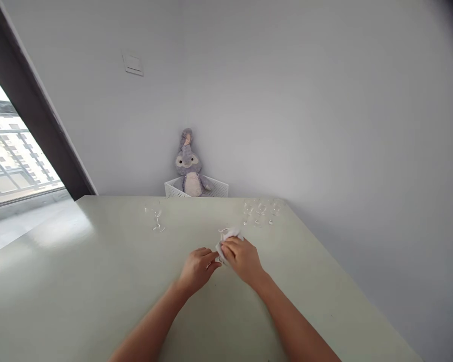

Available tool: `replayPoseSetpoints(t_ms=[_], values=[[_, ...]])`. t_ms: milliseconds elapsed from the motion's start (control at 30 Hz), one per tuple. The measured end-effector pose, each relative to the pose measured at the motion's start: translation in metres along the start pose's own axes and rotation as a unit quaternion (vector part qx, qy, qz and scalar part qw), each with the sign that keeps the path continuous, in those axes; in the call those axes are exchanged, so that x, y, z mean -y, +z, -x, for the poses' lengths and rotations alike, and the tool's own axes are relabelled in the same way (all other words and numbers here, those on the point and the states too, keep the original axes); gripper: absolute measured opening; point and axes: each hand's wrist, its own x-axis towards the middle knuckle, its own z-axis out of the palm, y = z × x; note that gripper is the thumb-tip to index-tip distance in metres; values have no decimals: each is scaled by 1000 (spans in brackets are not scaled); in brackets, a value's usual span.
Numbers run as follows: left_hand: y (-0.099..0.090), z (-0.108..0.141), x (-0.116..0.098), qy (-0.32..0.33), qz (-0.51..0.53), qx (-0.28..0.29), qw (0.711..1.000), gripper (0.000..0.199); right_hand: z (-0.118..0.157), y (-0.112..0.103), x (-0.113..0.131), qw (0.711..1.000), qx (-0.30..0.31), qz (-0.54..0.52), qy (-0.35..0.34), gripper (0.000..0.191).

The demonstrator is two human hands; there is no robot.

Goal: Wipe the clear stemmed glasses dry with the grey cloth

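Near the middle of the pale green table (136, 281), my right hand (240, 255) is closed on a crumpled white cloth (233, 234). The cloth lies against a clear glass (223, 232), mostly hidden behind it and my fingers. My left hand (199, 267) is just left of it, its fingers bent and pinched round the low part of the glass, by its foot. One clear stemmed glass (157, 219) stands farther back on the left. Several similar glasses (261, 209) stand close together at the back right.
A grey and white plush toy (192, 171) sits in a white perforated basket (219, 188) beyond the table's back edge. Plain walls rise behind and to the right, with a white switch (133, 64). A dark-framed window (18, 146) is on the left.
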Motion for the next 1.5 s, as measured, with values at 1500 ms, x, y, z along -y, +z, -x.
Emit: replayPoseSetpoints(t_ms=[1500], values=[[-6,-7,16,-375,615,-164,674,45,22,13,22,970,114,-184,-106,33]])
